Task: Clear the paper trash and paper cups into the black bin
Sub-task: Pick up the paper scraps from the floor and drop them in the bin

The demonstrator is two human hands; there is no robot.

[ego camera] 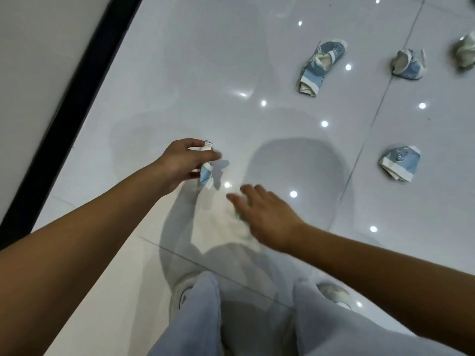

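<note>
Your left hand [185, 160] grips a crushed paper cup [206, 173] above the glossy white tile floor [205, 60]. The fingers curl around it; its blue-and-white printed body sticks out below the fist, folded to a flat point, and a scrap of white rim shows above the knuckles.

Your right hand [267, 214] reaches forward and down, palm toward the floor, fingers extended and slightly spread. It is motion-blurred. A small pale greenish bit shows at its lower edge, too smeared for you to identify, and you cannot tell whether the hand is holding anything.

Four more pieces lie on the floor, ahead and to the right, well apart from both hands:
- a flattened cup [320, 68], light blue with a white band and cream interior, creased lengthwise, lying at the top centre-right;
- a squashed cup [408, 64] to its right, mouth crumpled open, blue wall with white rim;
- a folded cup [399, 163] nearer you on the right, blue with a cartoon print, white rim band facing down;
- a crumpled pale paper wad [466, 51], cut off by the right edge.

A grout line runs diagonally between the first cup and the other three pieces. Your light grey trouser legs [200, 317] and white shoes [181, 291] fill the bottom. A black baseboard strip [69, 104] borders the floor at left.
</note>
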